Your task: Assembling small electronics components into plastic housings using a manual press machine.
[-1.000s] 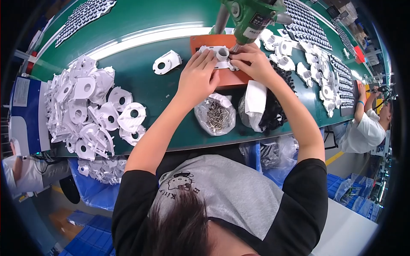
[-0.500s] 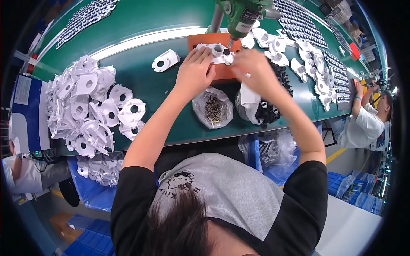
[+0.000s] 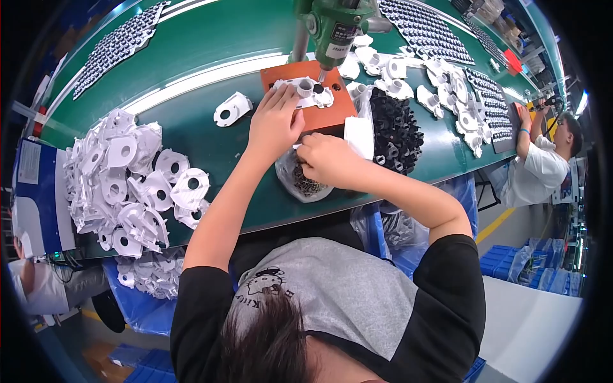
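Note:
A white plastic housing with a round collar (image 3: 306, 88) lies on an orange fixture block (image 3: 329, 117) beneath the tip of a green drill-like machine (image 3: 332, 29). My left hand (image 3: 274, 124) rests on the housing's left end, fingers stretched out flat over it and thumb apart. Just in front of the block, my right hand (image 3: 329, 161) is over a clear plastic bag of small brass-coloured screws (image 3: 306, 183). Its fingers are curled together at the bag; what they hold, if anything, is hidden. A black round piece (image 3: 318, 89) sits beside the collar.
One white housing (image 3: 233, 110) lies left of the block, and a large heap of them (image 3: 121, 179) farther left. Black plastic parts (image 3: 396, 131) are piled at right. More white housings (image 3: 456, 96) lie beyond. Trays of small parts (image 3: 428, 32) stand at the back. A co-worker (image 3: 543, 156) sits at right.
My right hand has moved from beside the housing near the machine's tip down to the bag of screws. My left hand stays on the housing. The whole view has shifted slightly.

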Demonstrator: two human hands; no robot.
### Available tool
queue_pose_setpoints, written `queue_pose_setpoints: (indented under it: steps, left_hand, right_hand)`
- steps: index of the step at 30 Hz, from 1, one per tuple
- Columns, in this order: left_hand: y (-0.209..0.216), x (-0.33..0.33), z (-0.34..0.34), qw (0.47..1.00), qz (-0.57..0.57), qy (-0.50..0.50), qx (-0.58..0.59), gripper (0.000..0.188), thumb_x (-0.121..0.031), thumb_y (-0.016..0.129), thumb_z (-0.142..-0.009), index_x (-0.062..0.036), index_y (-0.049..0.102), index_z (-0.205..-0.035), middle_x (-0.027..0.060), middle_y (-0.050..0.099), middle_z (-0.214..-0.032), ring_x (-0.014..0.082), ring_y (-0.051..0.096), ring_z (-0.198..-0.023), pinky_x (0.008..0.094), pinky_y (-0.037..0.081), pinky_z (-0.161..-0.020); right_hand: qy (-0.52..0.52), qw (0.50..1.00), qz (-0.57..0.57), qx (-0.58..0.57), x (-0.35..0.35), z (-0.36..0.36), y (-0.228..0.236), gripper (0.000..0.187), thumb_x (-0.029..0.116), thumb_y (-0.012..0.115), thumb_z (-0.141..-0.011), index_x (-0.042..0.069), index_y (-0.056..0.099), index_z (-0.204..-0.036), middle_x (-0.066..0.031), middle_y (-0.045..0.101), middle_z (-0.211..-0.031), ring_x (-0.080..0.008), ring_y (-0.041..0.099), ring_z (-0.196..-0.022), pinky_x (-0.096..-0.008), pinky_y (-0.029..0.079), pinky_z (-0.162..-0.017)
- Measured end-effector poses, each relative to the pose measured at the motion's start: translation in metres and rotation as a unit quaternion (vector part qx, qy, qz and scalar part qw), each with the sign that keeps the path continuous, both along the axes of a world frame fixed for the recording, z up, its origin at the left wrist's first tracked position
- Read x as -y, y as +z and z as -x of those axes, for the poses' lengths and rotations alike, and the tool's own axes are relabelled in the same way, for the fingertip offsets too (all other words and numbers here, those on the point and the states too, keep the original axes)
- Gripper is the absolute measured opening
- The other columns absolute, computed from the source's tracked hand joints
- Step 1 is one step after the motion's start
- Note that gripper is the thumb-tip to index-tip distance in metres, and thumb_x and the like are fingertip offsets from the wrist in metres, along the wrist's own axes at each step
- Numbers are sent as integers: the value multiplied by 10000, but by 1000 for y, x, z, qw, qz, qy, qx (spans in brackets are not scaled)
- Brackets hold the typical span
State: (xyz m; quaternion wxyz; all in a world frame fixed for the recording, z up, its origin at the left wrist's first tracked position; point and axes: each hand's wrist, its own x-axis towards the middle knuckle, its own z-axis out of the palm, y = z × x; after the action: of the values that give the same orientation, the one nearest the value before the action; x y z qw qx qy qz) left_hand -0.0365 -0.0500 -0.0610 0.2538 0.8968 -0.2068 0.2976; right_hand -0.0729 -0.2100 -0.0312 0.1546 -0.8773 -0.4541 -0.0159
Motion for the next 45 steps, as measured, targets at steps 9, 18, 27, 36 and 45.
queue_pose_setpoints:
  steps: [9, 18, 27, 36, 45]
  left_hand:
    - [4, 0, 2, 1000, 14, 2, 6, 340, -139, 588, -783, -1, 551, -1092, 200, 567, -1158, 373, 529, -1086, 425, 411, -957]
    - [1, 0, 1, 1000, 26, -2, 12, 353, -132, 592, -773, -3, 546, -1098, 203, 564, -1154, 378, 530, -1074, 428, 411, -958]
    - [5, 2, 3, 999, 32, 13, 10, 293, -130, 584, -761, 12, 589, -1017, 186, 597, -1124, 309, 551, -1090, 412, 389, -998]
    - [4, 1, 2, 1000, 26, 10, 12, 278, -120, 582, -760, 13, 586, -1004, 177, 600, -1124, 304, 549, -1095, 415, 389, -998]
    - [8, 3, 1, 999, 33, 12, 3, 270, -117, 581, -757, 8, 585, -997, 176, 594, -1128, 304, 541, -1104, 417, 392, -994]
  right_hand:
    - [-161, 860, -151, -460, 56, -106, 59, 85, 121, 646, -774, 40, 620, -775, 47, 531, -640, -28, 434, -534, -175, 325, -481]
    - [-171, 751, -141, -622, 42, -152, 45, 69, 114, 530, -903, 72, 577, -874, 88, 290, -550, -13, 210, -425, -202, 128, -389]
    - [-247, 710, -173, -637, 36, -156, 43, 146, 117, 423, -914, 49, 552, -919, 93, 251, -557, -16, 194, -419, -186, 138, -376]
    - [-176, 706, -179, -662, 42, -167, 34, 77, 76, 500, -887, 44, 548, -836, 87, 282, -533, -9, 204, -402, -200, 114, -365]
    - [-178, 704, -192, -660, 39, -164, 40, 45, 66, 539, -869, 30, 564, -878, 87, 298, -532, -4, 211, -395, -206, 107, -370]
